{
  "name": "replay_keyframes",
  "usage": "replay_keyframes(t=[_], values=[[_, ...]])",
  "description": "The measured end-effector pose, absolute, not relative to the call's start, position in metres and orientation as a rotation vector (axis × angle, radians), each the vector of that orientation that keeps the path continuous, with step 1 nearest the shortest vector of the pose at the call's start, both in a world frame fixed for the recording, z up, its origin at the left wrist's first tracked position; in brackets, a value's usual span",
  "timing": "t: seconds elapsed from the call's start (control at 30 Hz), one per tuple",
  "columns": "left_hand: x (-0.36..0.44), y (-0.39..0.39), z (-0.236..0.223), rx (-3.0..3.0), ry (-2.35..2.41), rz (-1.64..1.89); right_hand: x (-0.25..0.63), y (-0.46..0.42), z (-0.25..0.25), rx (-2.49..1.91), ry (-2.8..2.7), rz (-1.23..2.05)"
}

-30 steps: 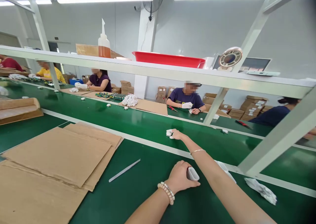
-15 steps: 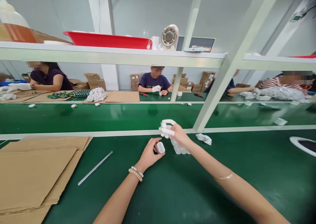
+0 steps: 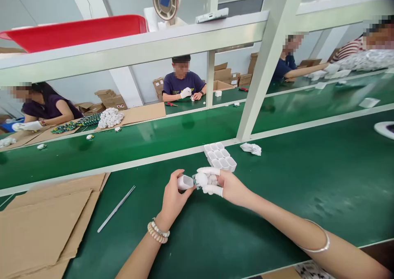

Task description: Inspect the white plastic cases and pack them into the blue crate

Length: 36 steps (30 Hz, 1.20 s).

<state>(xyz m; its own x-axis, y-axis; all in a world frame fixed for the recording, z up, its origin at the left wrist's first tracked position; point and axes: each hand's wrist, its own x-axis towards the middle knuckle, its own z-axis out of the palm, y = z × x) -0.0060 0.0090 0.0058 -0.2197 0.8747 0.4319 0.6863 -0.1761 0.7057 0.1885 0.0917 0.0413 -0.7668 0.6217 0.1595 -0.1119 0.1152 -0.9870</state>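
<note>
My left hand (image 3: pixel 175 193) is closed around a small white plastic housing (image 3: pixel 185 182), its open end facing right. White finger cots cover the fingers of my right hand (image 3: pixel 217 182), which pinches a small circuit board with a round white dome (image 3: pixel 202 179). The board's edge is right at the mouth of the housing; whether it has entered cannot be made out. Just behind my right hand, several more white housings (image 3: pixel 219 155) stand grouped in rows, open ends up. A crumpled white cloth or glove (image 3: pixel 250 148) lies to their right.
Metal tweezers (image 3: pixel 116 209) lie on the green bench left of my hands, beside stacked cardboard sheets (image 3: pixel 40 225). A slanted white post (image 3: pixel 261 65) rises behind the housings. Beyond it runs a green conveyor belt (image 3: pixel 147 135) carrying small parts. Co-workers sit across it.
My right hand has come down and turned, bringing the circuit board to the housing in my left hand. The grouped housings are now uncovered. The whole view has tilted and shifted.
</note>
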Motion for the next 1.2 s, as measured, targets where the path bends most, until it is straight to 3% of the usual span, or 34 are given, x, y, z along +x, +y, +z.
replay_keyframes(t=[0.17, 0.27, 0.63, 1.2], values=[[-0.004, 0.004, 0.008, 2.186, 1.732, 1.373, 0.191, 0.079, 0.036, -0.492, -2.158, 1.136], [-0.008, 0.002, 0.009, 2.25, 1.708, 1.432, 0.193, 0.075, 0.036, -0.417, -2.183, 0.979], [-0.008, -0.003, 0.013, 2.387, 1.787, 1.289, 0.194, 0.062, 0.037, -0.332, -2.106, 0.885], [0.001, -0.005, 0.019, 2.508, 1.983, 1.346, 0.192, 0.054, 0.029, -0.334, -2.069, 0.821]])
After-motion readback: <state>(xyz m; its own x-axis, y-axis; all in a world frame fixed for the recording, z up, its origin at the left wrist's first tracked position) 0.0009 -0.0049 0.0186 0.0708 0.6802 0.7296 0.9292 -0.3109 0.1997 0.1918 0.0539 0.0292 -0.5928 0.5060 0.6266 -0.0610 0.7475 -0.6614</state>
